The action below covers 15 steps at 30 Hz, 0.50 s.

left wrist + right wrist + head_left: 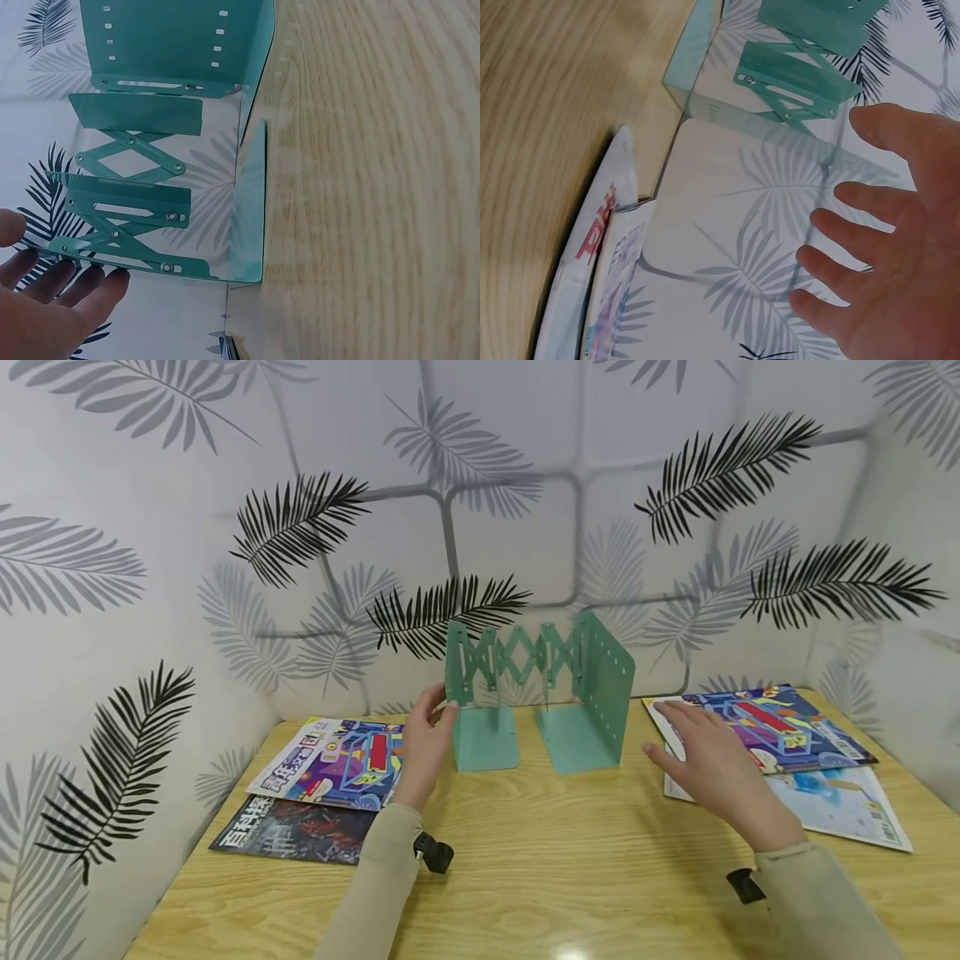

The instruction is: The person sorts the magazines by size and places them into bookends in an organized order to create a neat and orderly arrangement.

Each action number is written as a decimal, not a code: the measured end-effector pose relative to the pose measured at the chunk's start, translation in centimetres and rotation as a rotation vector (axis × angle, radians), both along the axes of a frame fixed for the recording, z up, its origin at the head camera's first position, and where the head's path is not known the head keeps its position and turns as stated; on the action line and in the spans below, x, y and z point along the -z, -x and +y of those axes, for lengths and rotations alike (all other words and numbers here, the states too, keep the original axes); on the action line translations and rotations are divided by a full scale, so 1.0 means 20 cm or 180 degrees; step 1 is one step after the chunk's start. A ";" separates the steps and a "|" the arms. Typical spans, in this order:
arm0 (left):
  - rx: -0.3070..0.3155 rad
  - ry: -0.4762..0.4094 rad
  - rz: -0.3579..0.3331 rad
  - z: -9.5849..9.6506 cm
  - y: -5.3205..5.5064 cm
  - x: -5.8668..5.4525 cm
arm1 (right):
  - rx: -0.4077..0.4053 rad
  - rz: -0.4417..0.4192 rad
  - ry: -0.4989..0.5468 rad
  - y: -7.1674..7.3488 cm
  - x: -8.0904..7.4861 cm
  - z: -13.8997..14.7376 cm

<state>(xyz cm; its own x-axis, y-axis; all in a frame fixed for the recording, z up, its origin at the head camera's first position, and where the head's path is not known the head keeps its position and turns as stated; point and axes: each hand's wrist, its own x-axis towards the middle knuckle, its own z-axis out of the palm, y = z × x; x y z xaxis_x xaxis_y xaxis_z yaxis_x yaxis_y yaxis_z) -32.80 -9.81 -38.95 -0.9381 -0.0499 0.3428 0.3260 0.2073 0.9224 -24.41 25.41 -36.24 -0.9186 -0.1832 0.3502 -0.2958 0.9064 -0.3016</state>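
Fingertips of the left hand [426, 747] rest against the outer face of the left end plate of a green bookend [581, 739], the fingers lightly bent and the thumb apart from them. The right hand [716, 768] is open, fingers and thumb spread, raised at about 2 o'clock from the person's seat; the right wrist view shows it apart from the magazines.

The bookend stands upright at 12 o'clock on the counter [510, 868], its two L-shaped ends joined by a folding lattice. A small mark low on its right plate is too faint to read.

At 10 o'clock, an upper left magazine [356, 768] carries a large Chinese title, of which 青年 can be made out, beside purple art with a red block. The lower left magazine [303, 835] juts out toward 7 o'clock from under it, its white title reading 百科探 before the cover above hides the rest.

At 2 o'clock, an upper right magazine [795, 727] bears similar purple art, and a pale lower right magazine [832, 797] pokes out toward 5 o'clock; red lettering in the right wrist view is blurred.

Behind stands a leaf-patterned wall [517, 543].
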 end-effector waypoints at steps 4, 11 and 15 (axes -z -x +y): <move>0.0003 -0.0009 -0.0056 -0.01 0.00 0.00 | 0.0025 0.0069 0.0004 0.02 0.02 0.03; 0.0066 -0.0037 -0.0013 0.00 0.00 0.00 | 0.0123 0.0332 -0.0011 0.03 0.05 0.11; 0.0109 -0.0044 -0.0039 0.01 -0.07 -0.10 | 0.0151 0.0367 -0.0024 0.04 0.07 0.16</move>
